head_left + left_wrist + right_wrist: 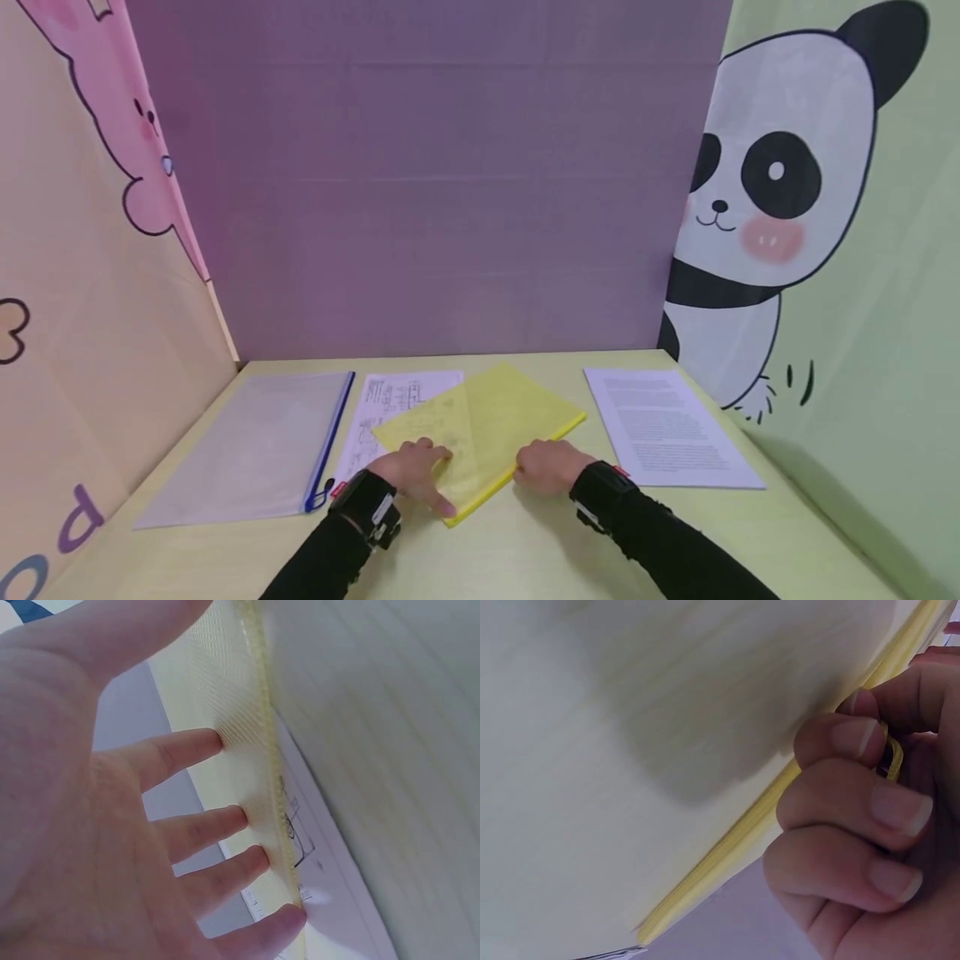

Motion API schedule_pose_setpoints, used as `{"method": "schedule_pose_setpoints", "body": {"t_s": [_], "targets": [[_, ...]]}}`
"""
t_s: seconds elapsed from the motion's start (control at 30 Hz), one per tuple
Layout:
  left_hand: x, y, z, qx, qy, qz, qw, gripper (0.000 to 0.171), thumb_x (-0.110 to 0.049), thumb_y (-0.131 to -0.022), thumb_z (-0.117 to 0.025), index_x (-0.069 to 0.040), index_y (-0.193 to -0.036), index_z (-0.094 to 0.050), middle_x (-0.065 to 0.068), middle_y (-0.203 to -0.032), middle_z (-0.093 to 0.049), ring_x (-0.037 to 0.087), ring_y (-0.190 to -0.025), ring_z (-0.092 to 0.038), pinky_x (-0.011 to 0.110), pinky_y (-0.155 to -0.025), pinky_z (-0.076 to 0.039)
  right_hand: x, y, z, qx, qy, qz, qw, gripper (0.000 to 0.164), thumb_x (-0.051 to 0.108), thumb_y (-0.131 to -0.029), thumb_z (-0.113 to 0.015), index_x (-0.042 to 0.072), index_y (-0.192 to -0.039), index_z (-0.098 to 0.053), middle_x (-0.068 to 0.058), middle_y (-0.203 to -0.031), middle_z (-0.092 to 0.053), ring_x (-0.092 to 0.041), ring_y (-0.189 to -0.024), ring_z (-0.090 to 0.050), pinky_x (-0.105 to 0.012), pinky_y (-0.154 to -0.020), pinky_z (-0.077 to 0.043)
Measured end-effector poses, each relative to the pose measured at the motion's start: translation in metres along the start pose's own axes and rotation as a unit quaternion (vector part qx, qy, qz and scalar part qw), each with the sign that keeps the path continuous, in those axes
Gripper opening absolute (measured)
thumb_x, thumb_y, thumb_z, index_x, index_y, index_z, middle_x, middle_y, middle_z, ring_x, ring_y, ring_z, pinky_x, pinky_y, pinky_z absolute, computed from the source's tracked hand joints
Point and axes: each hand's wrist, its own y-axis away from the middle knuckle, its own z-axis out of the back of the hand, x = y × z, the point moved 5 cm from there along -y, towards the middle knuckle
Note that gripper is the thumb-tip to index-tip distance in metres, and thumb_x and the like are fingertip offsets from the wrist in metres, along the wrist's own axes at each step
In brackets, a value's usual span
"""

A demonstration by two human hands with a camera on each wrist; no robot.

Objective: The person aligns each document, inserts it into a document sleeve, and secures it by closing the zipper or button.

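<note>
A yellow, see-through zip file pouch (517, 408) lies slanted at the middle of the table, partly over a printed sheet (382, 408). My left hand (416, 475) rests on its near left part with spread fingers, the thumb at the near corner. In the left wrist view the straight fingertips (236, 816) touch the pouch's mesh-patterned side. My right hand (551, 467) is at the yellow zip edge (735, 844), fingers curled. It grips a small yellow pull loop (894, 759), partly hidden by the fingers.
On the left lies a clear file pouch (240, 450) with a blue zip edge (330, 442) and a blue pull loop. A stack of printed paper (671, 425) lies on the right. A purple panel (450, 183) stands behind the table.
</note>
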Motion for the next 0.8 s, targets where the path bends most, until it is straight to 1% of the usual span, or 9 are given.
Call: {"method": "schedule_pose_setpoints", "body": {"t_s": [0.13, 0.3, 0.47, 0.6, 0.8], "targets": [[0.001, 0.001, 0.0, 0.003, 0.008, -0.01, 0.9999, 0.093, -0.053, -0.07, -0.089, -0.016, -0.147, -0.053, 0.017, -0.146, -0.048, 0.042, -0.131, -0.047, 0.064, -0.1, -0.045, -0.003, 0.0, 0.0, -0.003, 0.003, 0.002, 1.0, 0.022, 0.023, -0.099, -0.059, 0.014, -0.078, -0.059, 0.002, -0.073, -0.05, -0.016, -0.067, -0.047, -0.033, -0.066, -0.04], [0.006, 0.002, 0.0, 0.003, 0.005, -0.025, 0.9997, 0.094, -0.052, -0.069, -0.09, -0.015, -0.147, -0.053, 0.017, -0.148, -0.048, 0.042, -0.133, -0.047, 0.064, -0.103, -0.042, -0.015, -0.001, -0.002, -0.004, 0.011, -0.018, 1.0, 0.021, 0.023, -0.099, -0.06, 0.013, -0.08, -0.06, 0.001, -0.075, -0.052, -0.017, -0.07, -0.048, -0.035, -0.069, -0.043], [0.008, 0.002, 0.0, 0.007, 0.009, -0.026, 0.9996, 0.095, -0.052, -0.068, -0.091, -0.016, -0.148, -0.052, 0.017, -0.15, -0.046, 0.042, -0.135, -0.045, 0.063, -0.106, -0.04, -0.023, 0.001, -0.003, -0.005, -0.002, -0.018, 1.0, 0.02, 0.022, -0.099, -0.061, 0.012, -0.081, -0.061, 0.0, -0.075, -0.052, -0.018, -0.07, -0.048, -0.036, -0.069, -0.043], [0.009, 0.001, 0.001, 0.012, 0.017, -0.024, 0.9995, 0.095, -0.051, -0.069, -0.091, -0.017, -0.148, -0.052, 0.018, -0.153, -0.043, 0.043, -0.138, -0.041, 0.065, -0.107, -0.038, -0.024, 0.002, -0.002, -0.003, -0.008, -0.017, 1.0, 0.02, 0.022, -0.099, -0.061, 0.014, -0.081, -0.061, 0.001, -0.075, -0.051, -0.017, -0.069, -0.048, -0.035, -0.069, -0.042], [0.008, 0.002, 0.0, 0.01, 0.016, -0.025, 0.9995, 0.096, -0.05, -0.068, -0.091, -0.016, -0.148, -0.052, 0.019, -0.154, -0.042, 0.044, -0.139, -0.041, 0.066, -0.107, -0.037, -0.024, 0.003, -0.002, -0.003, -0.009, -0.017, 1.0, 0.021, 0.022, -0.1, -0.06, 0.013, -0.08, -0.06, 0.001, -0.075, -0.052, -0.017, -0.07, -0.048, -0.036, -0.07, -0.043]]}}
